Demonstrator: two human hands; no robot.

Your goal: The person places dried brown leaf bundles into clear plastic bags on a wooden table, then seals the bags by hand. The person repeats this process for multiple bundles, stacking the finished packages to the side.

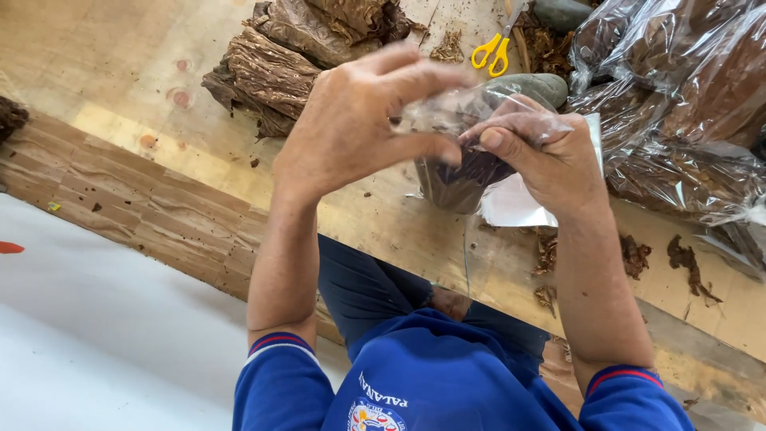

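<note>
Blue sleeves [447, 383] nearest. Wooden bench [144, 72] under all. Both hands, left hand [351, 120] and right hand [550, 156], pinch a small clear bag [463, 172] of dark leaf above it: light, limp, slippery film; likely best gripped at mouth.

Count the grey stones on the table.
2. One grey stone lies just behind the small clear bag held in both hands; the other stone sits at the top edge, right of the yellow scissors. More may be hidden.
</note>
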